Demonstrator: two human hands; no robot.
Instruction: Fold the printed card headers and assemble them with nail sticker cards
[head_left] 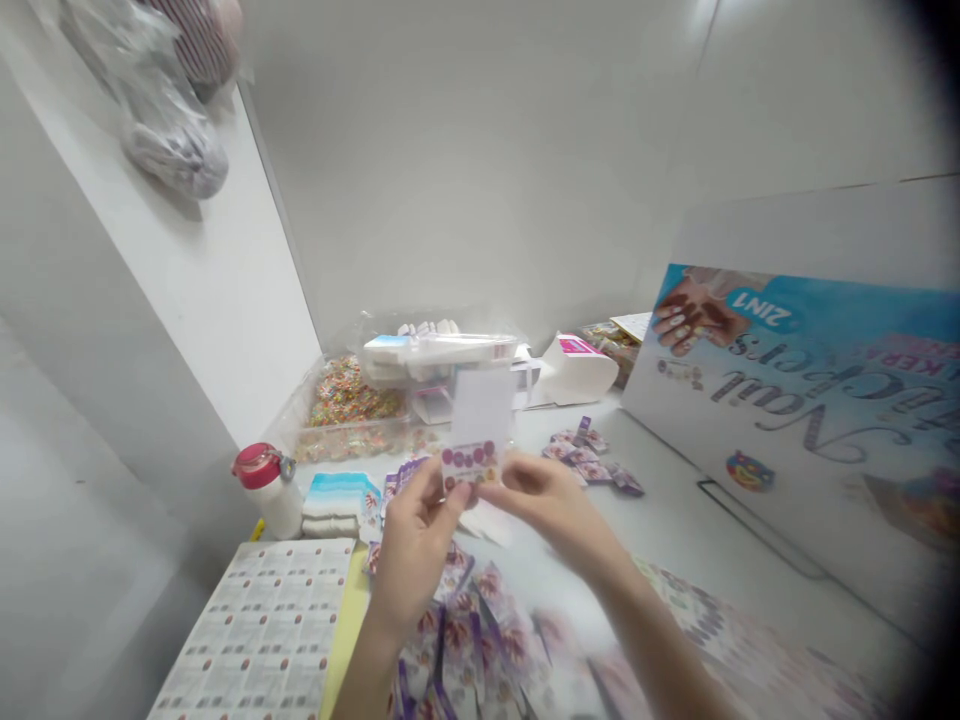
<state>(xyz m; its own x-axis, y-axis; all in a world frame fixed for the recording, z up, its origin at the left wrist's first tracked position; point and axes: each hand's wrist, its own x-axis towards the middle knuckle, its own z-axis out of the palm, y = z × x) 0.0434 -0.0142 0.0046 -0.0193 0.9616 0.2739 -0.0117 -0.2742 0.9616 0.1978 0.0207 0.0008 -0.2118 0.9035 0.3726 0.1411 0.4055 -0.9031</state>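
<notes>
A small card printed with purple round nail stickers (469, 462) is held upright before me, a plain white strip (481, 405) rising above it. My left hand (421, 535) pinches its lower left part between thumb and fingers. My right hand (551, 500) is closed at the lower right corner, its fingertips against the card. Below my wrists lie many small purple-and-white printed packets (480, 635), partly hidden by my forearms and blurred. A few more packets (589, 460) lie beyond my right hand.
At left are a sheet of printed labels (274, 620), a red-capped bottle (270, 490) and a stack of blue-and-white cards (341, 500). Behind stand a clear tub of colourful bits (352, 400) and a white box (577, 370). A large printed carton (795, 400) stands at right.
</notes>
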